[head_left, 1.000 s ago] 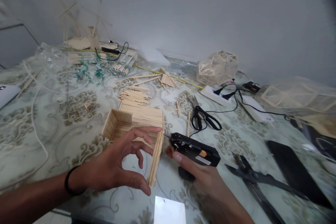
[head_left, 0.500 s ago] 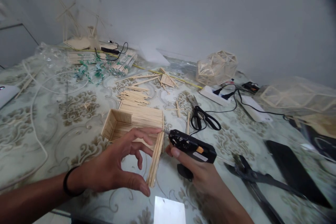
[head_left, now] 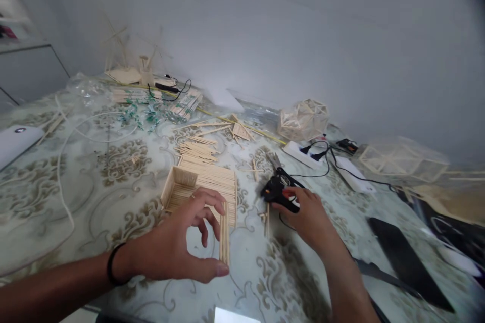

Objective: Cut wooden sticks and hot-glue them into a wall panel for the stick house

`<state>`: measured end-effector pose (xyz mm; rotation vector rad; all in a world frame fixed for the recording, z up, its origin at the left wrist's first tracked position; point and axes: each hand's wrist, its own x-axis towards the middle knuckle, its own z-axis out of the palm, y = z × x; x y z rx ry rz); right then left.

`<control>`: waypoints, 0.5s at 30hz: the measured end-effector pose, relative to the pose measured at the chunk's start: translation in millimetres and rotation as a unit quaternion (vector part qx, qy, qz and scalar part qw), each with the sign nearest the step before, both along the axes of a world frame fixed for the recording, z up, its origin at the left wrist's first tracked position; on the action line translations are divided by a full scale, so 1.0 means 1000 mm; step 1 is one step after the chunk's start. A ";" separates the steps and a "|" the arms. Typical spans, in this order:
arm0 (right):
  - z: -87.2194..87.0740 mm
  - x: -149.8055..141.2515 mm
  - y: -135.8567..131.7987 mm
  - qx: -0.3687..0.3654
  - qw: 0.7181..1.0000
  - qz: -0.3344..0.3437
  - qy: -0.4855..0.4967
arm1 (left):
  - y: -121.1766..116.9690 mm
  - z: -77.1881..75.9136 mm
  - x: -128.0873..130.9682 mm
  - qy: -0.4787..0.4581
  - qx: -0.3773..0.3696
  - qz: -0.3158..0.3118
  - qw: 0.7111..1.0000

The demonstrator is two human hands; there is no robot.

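Near the middle of the frame, the left hand (head_left: 172, 245) holds a narrow strip of joined sticks (head_left: 225, 237) by its two ends, a forefinger at the top and the thumb at the bottom, with the other fingers curled loosely behind it. A black band (head_left: 113, 265) circles that wrist. Right of centre, the right hand (head_left: 312, 217) has its thumb and fingers closed around the handle of a black glue gun (head_left: 273, 189) — whether the gun touches the table cannot be told. The gun overlaps a pair of scissors (head_left: 276, 160), whose blades point toward the top of the frame. Just beyond the left hand, at centre, lies a flat stick panel (head_left: 217, 176), with a small stick-walled corner (head_left: 185, 177) standing at its left side; the fingers and the strip cover part of the panel. Above it is a heap of loose sticks (head_left: 197, 151). Bundled sticks (head_left: 185, 107) lie in the upper left, while a white power strip (head_left: 302, 154) with black plugs sits right of centre, below a pale lattice model (head_left: 305, 121). At lower right, a flat black slab (head_left: 409, 262) lies on the patterned tabletop (head_left: 246, 257) — slanting toward the corner.
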<state>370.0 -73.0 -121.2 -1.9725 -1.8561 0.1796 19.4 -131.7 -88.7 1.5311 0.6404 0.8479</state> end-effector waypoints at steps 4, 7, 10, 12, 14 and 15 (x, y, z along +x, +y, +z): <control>0.019 -0.009 0.015 0.000 0.998 0.045 -0.037 | -0.003 -0.002 0.000 -0.007 -0.001 -0.001 1.000; 0.024 -0.050 0.043 -0.018 0.990 0.135 -0.038 | -0.004 -0.003 0.000 -0.008 0.003 -0.005 1.000; 0.013 -0.105 0.079 -0.043 0.979 0.194 -0.037 | -0.002 -0.004 0.000 0.017 -0.002 -0.002 1.000; 0.002 -0.136 0.099 -0.057 0.977 0.204 -0.037 | 0.001 -0.006 -0.001 0.040 0.003 0.008 0.999; -0.007 -0.156 0.112 -0.067 0.976 0.202 -0.033 | 0.003 -0.008 -0.001 0.057 0.015 0.019 0.998; -0.010 -0.163 0.116 -0.071 0.977 0.201 -0.030 | 0.004 -0.009 -0.001 0.063 0.020 0.023 0.998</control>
